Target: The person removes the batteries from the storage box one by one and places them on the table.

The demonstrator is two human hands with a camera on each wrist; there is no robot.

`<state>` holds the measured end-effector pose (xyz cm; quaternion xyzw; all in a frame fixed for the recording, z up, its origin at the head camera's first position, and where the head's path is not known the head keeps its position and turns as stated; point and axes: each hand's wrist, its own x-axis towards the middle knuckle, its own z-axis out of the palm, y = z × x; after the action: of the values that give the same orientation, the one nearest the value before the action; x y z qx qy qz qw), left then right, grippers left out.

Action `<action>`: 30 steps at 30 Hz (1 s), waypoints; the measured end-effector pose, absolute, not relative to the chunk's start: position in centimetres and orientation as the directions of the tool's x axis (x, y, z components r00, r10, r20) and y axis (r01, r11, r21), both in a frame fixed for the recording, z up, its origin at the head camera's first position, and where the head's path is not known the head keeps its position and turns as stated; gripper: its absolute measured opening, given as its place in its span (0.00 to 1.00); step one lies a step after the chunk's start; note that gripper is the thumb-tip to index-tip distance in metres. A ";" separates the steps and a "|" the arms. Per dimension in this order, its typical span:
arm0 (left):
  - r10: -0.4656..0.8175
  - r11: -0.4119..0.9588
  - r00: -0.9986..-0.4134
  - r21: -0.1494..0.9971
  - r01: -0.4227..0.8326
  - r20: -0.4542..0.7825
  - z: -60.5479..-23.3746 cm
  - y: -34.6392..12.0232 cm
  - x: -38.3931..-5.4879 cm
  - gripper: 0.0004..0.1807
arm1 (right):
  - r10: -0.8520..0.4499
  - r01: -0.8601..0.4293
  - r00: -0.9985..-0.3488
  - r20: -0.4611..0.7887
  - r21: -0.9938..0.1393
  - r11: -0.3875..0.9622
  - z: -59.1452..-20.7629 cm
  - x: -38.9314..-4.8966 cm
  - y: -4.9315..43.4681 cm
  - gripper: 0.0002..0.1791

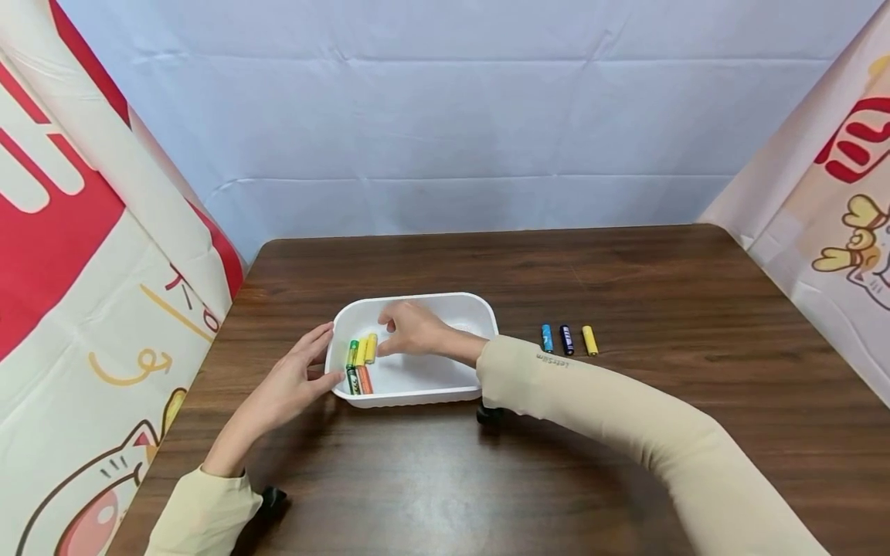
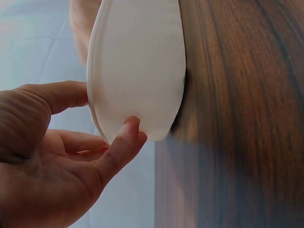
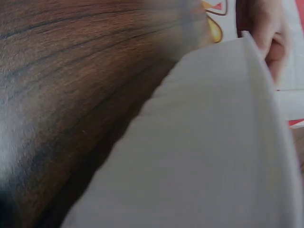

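Observation:
A white plastic tray stands on the table, with several batteries grouped at its left end. In the upper row are a green battery and two yellow ones; below lie a dark green battery and an orange battery. My left hand holds the tray's left end, its digits on either side of the rim in the left wrist view. Inside the tray, my right hand hovers just right of the outer yellow battery, thumb and forefinger apart. The right wrist view shows mostly the tray's outer wall, hiding the right fingers.
Right of the tray, a light blue battery, a dark blue battery and a yellow battery lie side by side on the brown wooden table. A pale cloth hangs behind; printed cloths hang at both sides.

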<state>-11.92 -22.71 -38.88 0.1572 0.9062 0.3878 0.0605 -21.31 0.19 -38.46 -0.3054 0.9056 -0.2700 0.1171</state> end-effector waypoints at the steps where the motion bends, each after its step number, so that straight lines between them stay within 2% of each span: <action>1: 0.331 0.649 -0.943 0.723 0.236 0.011 -38.9 -22.7 -11.9 0.39 | -0.611 -0.488 -0.790 -0.051 -0.550 0.677 -38.7 -21.3 0.0 0.24; 6: 0.330 0.648 -0.944 0.727 0.229 0.004 -39.0 -22.7 -11.9 0.39 | -0.580 -0.461 -0.810 -0.085 -0.519 0.720 -39.8 -21.5 -0.9 0.22; 11: 0.325 0.648 -0.946 0.726 0.228 0.007 -38.9 -22.7 -11.9 0.39 | -0.536 -0.419 -0.836 -0.116 -0.496 0.761 -40.2 -21.2 -1.4 0.31; 17: 0.326 0.652 -0.945 0.723 0.226 0.001 -38.8 -22.6 -11.9 0.39 | -0.530 -0.430 -0.841 -0.110 -0.460 0.777 -40.7 -20.9 -1.7 0.34; 30: 0.333 0.647 -0.943 0.725 0.236 0.009 -38.9 -22.5 -11.9 0.39 | -0.542 -0.465 -0.836 -0.089 -0.409 0.785 -40.9 -20.6 -1.8 0.26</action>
<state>-11.86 -22.54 -38.88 0.1571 0.9053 0.3897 0.0624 -20.63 -1.79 -40.95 -0.2679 0.9393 -0.1888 0.1014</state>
